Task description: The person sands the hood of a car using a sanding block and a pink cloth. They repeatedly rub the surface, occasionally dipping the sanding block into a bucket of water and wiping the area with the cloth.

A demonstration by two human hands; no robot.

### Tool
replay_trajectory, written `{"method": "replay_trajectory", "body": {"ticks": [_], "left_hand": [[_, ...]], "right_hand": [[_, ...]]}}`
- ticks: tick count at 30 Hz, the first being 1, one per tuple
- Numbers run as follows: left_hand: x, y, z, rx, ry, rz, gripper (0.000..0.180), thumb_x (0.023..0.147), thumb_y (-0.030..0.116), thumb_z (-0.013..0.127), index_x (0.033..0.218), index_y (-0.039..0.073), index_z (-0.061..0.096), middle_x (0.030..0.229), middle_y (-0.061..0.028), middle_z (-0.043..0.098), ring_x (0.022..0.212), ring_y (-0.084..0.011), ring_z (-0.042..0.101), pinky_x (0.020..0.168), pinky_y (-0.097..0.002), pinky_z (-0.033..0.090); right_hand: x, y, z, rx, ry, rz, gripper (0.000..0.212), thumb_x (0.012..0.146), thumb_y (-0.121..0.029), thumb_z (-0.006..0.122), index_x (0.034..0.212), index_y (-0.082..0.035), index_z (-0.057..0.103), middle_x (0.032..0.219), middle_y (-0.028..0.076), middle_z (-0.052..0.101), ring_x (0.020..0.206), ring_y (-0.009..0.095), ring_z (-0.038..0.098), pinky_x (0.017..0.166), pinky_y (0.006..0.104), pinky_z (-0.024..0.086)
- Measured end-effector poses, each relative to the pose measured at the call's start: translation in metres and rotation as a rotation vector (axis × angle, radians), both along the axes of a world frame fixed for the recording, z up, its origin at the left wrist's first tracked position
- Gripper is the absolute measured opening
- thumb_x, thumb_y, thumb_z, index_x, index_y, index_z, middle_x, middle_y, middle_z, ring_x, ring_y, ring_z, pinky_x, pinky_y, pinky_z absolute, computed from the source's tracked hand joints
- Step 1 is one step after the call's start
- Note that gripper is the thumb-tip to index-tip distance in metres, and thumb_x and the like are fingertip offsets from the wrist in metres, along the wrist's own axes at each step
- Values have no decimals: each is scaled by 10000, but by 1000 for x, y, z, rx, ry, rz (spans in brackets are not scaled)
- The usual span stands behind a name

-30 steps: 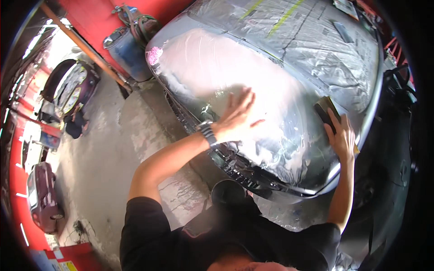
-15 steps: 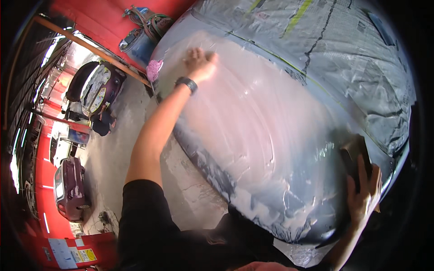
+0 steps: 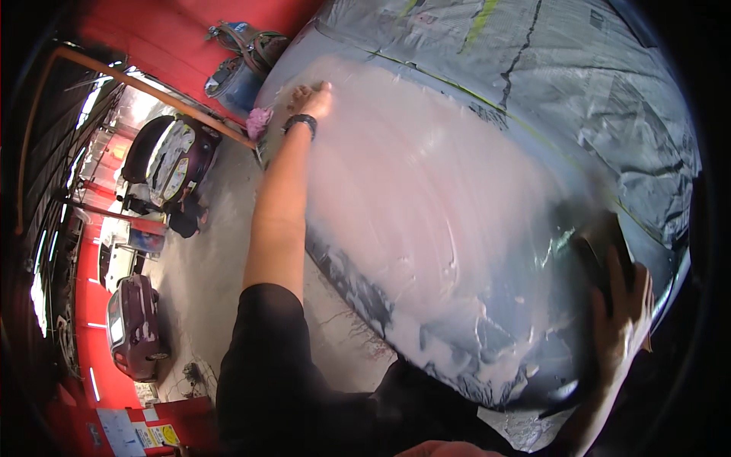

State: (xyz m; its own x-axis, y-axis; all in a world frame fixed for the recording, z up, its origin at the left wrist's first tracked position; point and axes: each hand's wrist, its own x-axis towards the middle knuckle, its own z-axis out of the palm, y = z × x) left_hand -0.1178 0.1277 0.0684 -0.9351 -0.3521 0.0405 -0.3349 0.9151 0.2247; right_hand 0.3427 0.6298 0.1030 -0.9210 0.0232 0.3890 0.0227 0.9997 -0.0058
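A car's body panel stretches before me, with smeared pale pinkish filler across most of it and a patchy, streaked grey and dark lower edge. My left hand rests on its far left part, fingers apart and holding nothing I can see. A dark wristband is on that wrist. At the right side of the panel, my right hand grips a dark rectangular block against the surface. The block's underside is hidden, and its lower part is covered by my fingers.
Creased grey masking sheet covers the car beyond the panel. A pink crumpled cloth lies by the panel's left edge, near a blue bucket with coiled hoses. Leftward, a person crouches by a dark car; a maroon car stands closer.
My left hand has shifted slightly left along the panel. My right hand still holds the block at the right side, and the whole view has turned a little.
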Motion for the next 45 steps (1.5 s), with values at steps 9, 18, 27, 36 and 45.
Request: {"method": "replay_trajectory", "body": {"ticks": [9,18,27,36,45], "left_hand": [[167,126,3,-29,36,-201,859,979,573,266,1575,-30,122,1665,-204,63,1550,-328,20,1241,-490,-2],[351,246,0,-36,120,-447,845,1004,523,300,1554,-88,103,1644,-267,60,1541,-369,-4,1238,-512,-3],[427,265,-2,-57,82,-722,902,1023,548,329,1534,-129,21,1618,-332,-14,1524,-432,-43,1214,-572,-17],[255,206,10,-16,54,-614,956,983,628,315,1552,-95,54,1641,-282,33,1537,-386,-24,1226,-541,-28],[12,60,7,-31,8,-257,918,974,653,277,1576,-21,120,1667,-193,66,1550,-323,22,1231,-539,7]], "right_hand": [[2,-5,12,-62,103,57,533,864,-288,706,1376,-191,595,1099,150,552,1013,322,574,812,440,478],[11,4,4,-43,119,67,514,897,-354,678,1384,-218,583,1134,129,577,1040,285,592,812,430,506],[9,7,-1,-59,137,82,530,885,-365,691,1383,-223,579,1182,138,581,1067,282,593,831,427,513],[5,-1,7,-74,82,28,541,862,-340,711,1378,-220,599,1122,141,568,1012,306,586,793,423,484],[0,-2,2,38,-29,-9,523,928,-377,627,1405,-169,584,1216,228,533,1069,411,566,911,481,457]]}}
